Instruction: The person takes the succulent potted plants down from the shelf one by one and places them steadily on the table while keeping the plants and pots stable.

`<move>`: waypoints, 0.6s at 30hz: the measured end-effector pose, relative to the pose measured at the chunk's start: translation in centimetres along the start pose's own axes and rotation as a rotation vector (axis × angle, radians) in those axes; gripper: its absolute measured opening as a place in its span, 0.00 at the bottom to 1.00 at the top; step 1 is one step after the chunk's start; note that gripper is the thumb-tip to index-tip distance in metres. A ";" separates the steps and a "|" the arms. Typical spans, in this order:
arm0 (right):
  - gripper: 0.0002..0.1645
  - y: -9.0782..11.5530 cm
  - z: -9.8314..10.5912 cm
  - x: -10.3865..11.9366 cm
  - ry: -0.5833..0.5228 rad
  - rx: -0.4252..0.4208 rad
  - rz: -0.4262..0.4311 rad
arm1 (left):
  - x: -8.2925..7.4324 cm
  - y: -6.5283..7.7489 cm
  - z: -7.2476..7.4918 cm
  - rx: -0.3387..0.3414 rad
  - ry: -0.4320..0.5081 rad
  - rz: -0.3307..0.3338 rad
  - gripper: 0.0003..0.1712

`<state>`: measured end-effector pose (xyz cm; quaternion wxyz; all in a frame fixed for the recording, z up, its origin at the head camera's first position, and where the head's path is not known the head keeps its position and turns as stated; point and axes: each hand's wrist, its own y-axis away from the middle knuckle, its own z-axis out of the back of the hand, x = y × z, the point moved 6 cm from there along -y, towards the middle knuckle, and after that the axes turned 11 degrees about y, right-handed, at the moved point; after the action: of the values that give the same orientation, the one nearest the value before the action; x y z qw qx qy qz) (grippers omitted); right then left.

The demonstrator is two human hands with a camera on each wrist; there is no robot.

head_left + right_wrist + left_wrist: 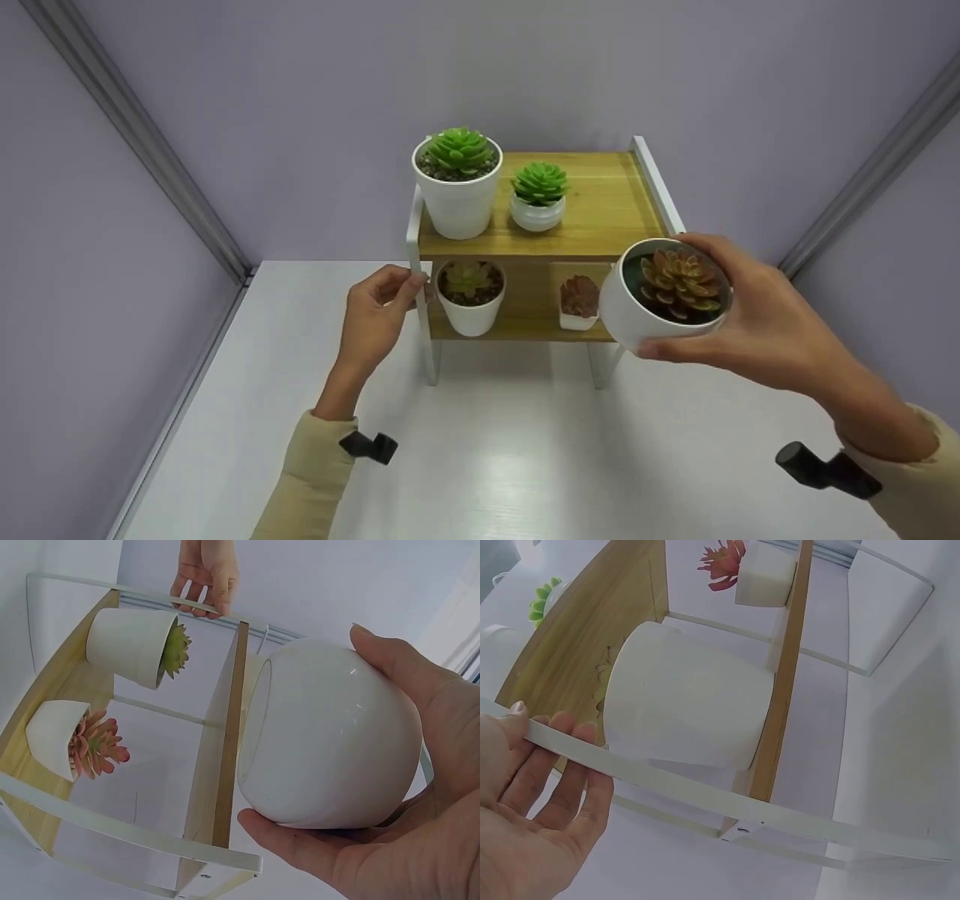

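My right hand (772,326) grips a rounded white pot (330,735) that bears a reddish succulent (679,283). The pot is tilted, in front of the right side of a two-tier wooden shelf (600,180). With thumb and fingers, my left hand (379,311) pinches the white upright (652,776) on the shelf's left side. A tall white pot with a green succulent (459,150) and a small pot with a green succulent (540,184) stand on the top tier. Below are a potted green succulent (472,300) on the left and a small square pot with a red succulent (579,300).
The shelf stands on a white table (480,450) against a pale wall (562,67). Grey metal posts (150,135) line the corners on both sides. A black camera mount (825,471) sits on the right sleeve, another (367,446) on the left.
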<state>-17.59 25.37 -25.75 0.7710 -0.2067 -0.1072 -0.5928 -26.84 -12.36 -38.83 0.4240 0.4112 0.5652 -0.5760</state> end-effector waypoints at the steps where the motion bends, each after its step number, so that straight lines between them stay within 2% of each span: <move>1: 0.65 0.1 0.0 -0.1 0.001 -0.002 0.000 | 0.1 0.0 0.0 0.003 -0.004 0.002 0.15; 7: 0.65 0.7 -0.2 -0.7 0.008 -0.009 -0.003 | 0.4 0.2 0.0 -0.016 -0.003 0.007 0.14; 12: 0.65 1.2 -0.3 -1.2 0.008 -0.013 -0.015 | 0.3 0.3 0.3 -0.047 0.016 -0.020 0.11; 18: 0.63 1.7 -0.2 -2.0 0.006 -0.030 -0.037 | 0.3 0.2 0.4 -0.056 0.025 -0.060 0.13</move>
<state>-16.54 27.40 -27.07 0.7571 -0.2143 -0.0996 -0.6090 -26.75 -12.81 -39.15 0.4109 0.3892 0.5981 -0.5674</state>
